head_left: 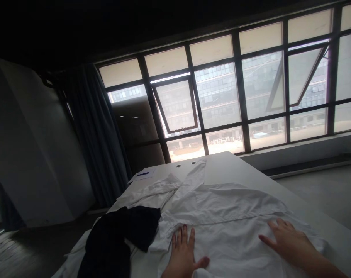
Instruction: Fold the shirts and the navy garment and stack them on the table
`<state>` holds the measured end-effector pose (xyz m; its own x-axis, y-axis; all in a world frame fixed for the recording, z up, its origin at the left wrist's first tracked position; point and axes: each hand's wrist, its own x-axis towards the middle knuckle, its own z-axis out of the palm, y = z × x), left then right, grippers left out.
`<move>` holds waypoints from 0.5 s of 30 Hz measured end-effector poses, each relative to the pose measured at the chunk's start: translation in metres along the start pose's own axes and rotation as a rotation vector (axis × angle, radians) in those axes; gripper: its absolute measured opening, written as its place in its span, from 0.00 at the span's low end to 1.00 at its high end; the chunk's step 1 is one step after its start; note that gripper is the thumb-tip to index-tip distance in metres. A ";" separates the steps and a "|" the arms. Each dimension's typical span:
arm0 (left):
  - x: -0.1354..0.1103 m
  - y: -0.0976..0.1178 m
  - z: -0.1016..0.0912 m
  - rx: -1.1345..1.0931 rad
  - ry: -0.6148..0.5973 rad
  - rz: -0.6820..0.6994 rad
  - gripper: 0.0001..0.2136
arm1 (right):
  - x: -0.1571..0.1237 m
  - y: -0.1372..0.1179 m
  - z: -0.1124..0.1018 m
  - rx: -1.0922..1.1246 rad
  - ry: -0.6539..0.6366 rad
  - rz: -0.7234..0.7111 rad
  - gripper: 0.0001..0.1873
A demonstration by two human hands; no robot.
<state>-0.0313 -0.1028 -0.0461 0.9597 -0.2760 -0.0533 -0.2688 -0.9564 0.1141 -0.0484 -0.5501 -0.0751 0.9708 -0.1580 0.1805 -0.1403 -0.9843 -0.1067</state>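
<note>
A white garment (227,235), looking like a long-sleeved shirt or coat, lies spread over the table with soft wrinkles. One sleeve (194,175) stretches toward the table's far end. My left hand (182,251) rests flat on the cloth near its left side, fingers spread. Farther right, my right hand (288,237) also lies on the fabric, its fingers apart and thumb out. Neither hand grips anything. Left of my left hand is a crumpled black cloth (114,239). The garment's near part runs out of the frame.
The white table (221,166) reaches toward large windows (217,96), two panes tilted out. Paper with a dark pen (143,174) lies at the far left edge. Two round holes mark the far end. A blue curtain (94,135) and a pillar (39,143) stand left.
</note>
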 end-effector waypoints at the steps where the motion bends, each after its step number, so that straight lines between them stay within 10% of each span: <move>1: 0.004 -0.004 -0.002 -0.012 -0.005 0.004 0.52 | 0.002 -0.002 0.001 -0.002 -0.004 -0.002 0.43; 15: -0.001 0.007 -0.029 -0.023 0.200 0.123 0.28 | 0.032 0.022 -0.031 0.118 0.134 -0.029 0.14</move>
<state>-0.0320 -0.1069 -0.0165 0.9179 -0.3634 0.1594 -0.3845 -0.9139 0.1303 -0.0267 -0.5789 -0.0416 0.9385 -0.1461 0.3127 -0.0811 -0.9740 -0.2117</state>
